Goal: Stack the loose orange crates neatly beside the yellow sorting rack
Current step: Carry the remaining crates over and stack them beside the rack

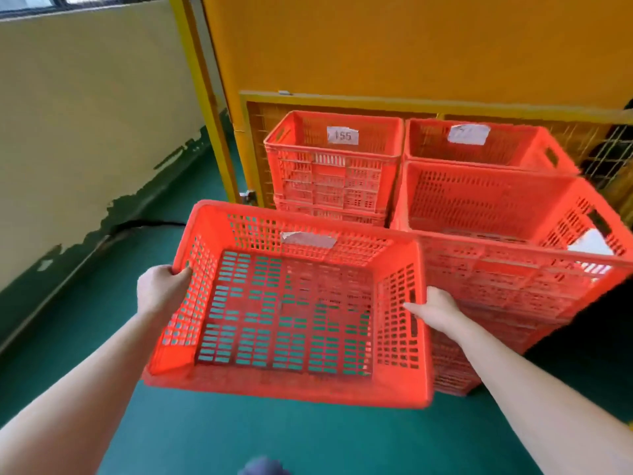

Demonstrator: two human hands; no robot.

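I hold an empty orange slatted crate [291,382] in the air above the green floor. My left hand [161,289] grips its left rim and my right hand [436,308] grips its right wall at the handle slot. A torn white label sticks to the crate's far wall. Ahead, against the yellow sorting rack [411,46], stand stacks of orange crates: a left stack [329,173] labelled 155, a back right stack [486,145], and a larger front right stack [507,269] right next to the held crate.
A cream wall [85,114] with peeling green skirting runs along the left. A yellow post [202,97] stands at the rack's left corner. A black cable [150,223] lies on the green floor [239,437]. A dark area [589,344] opens at the right.
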